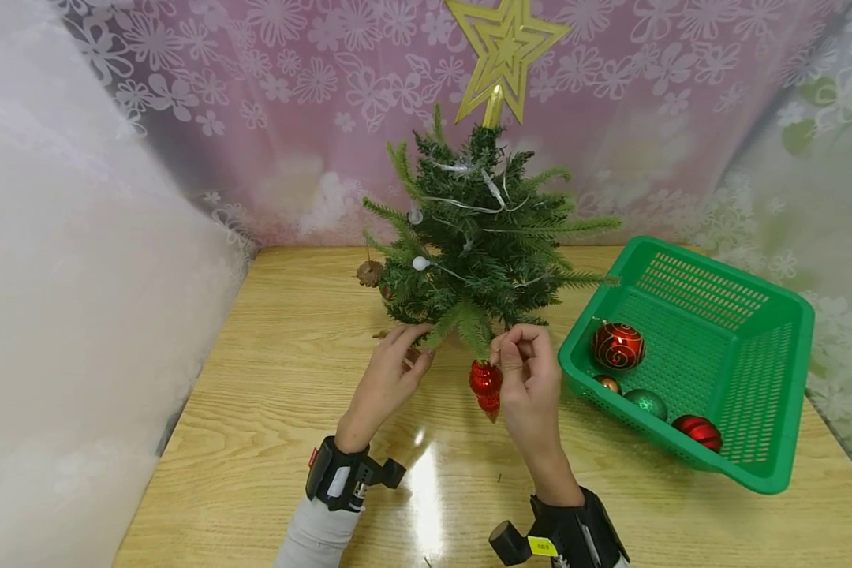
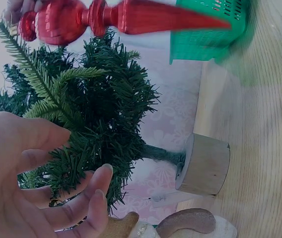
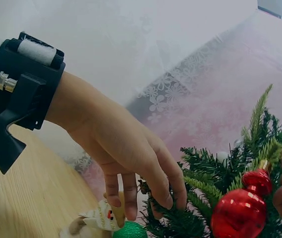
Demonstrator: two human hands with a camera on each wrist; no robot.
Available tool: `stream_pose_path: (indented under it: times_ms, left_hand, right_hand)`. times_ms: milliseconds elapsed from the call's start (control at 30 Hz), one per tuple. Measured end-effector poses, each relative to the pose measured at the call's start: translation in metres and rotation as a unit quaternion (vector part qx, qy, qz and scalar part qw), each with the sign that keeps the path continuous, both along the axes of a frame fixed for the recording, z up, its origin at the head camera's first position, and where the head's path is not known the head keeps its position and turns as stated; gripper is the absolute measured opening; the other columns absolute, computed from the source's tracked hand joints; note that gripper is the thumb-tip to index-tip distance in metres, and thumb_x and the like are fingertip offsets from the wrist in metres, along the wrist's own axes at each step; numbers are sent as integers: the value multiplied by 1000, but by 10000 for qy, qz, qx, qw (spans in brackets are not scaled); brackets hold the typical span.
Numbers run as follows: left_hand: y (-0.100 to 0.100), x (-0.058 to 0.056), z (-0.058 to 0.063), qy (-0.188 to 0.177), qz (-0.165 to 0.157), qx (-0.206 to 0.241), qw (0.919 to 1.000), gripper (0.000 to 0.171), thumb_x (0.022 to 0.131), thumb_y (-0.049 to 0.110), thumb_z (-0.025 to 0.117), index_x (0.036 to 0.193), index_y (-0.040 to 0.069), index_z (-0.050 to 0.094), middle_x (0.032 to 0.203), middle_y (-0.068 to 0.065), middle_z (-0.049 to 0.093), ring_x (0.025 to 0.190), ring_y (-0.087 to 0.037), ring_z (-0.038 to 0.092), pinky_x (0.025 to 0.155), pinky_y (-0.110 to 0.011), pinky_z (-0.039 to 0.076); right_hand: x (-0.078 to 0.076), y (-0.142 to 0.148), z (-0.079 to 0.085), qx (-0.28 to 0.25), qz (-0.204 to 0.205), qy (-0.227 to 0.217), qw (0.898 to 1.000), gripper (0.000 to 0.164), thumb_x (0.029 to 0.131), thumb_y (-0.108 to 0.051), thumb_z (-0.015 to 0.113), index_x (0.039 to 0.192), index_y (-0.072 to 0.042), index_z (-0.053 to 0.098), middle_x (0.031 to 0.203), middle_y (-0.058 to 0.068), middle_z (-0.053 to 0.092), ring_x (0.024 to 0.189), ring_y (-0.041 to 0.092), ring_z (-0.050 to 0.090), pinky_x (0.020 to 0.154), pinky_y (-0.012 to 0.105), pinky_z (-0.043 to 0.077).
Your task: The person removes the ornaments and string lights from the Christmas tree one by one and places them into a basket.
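Note:
A small artificial Christmas tree stands on the table, topped by a gold star. A shiny red finial-shaped ornament hangs point down at the tree's lower front. My right hand has its fingers curled in a pinch at the ornament's top, beside a light green branch; the exact bit pinched is hidden. My left hand is at the lower left branches, thumb and fingers spread apart around the needles in the left wrist view. The round tree base shows there too.
On the right is a green plastic basket with several baubles, including a red one with gold swirls. A pinecone and white bulbs hang on the tree. A pale figure ornament and green bauble are low at left.

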State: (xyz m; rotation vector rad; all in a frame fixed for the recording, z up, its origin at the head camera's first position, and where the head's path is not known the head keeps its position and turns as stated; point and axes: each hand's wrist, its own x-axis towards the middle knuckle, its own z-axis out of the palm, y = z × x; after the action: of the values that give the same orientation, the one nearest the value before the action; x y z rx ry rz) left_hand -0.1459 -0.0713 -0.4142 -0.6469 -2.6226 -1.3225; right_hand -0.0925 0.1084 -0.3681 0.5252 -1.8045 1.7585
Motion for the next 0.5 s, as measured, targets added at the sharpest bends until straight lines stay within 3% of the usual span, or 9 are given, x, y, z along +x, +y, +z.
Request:
stream_pose_path:
  times_ms: [167,267,400,500]
  left_hand:
    - [0,1,1,-146,-20,61,9999,39,95,8,58,134,6,54,125,-13,56,84,-15,62,68,-23,52]
    - [0,3,3,-230,-168,200,9994,43,94,10,62,136,3,52,128,-15,54,85,-17,64,70,-24,53]
    - [1,6,6,-367,-484,460,9971,51,93,10,64,139,-2,46,133,-19,50,89,-21,65,73,-25,54]
    - [2,9,8,-514,-541,557,9957,54,93,11,65,141,-2,43,135,-19,48,91,-21,65,74,-25,54]
  right_hand:
    - [7,-4,3,782,-793,310,9933,2,96,7,49,96,10,48,82,13,56,72,16,52,63,22,40]
    - [10,-8,6,879,-1040,425,9898,9,91,11,57,99,8,51,79,12,62,69,13,55,63,21,41]
    - [13,-10,8,330,-737,141,9966,20,87,15,59,102,12,47,79,15,63,69,12,56,59,20,40]
    - [14,-10,9,26,-468,-141,9988,23,87,15,59,103,15,43,83,12,63,72,12,58,60,19,42]
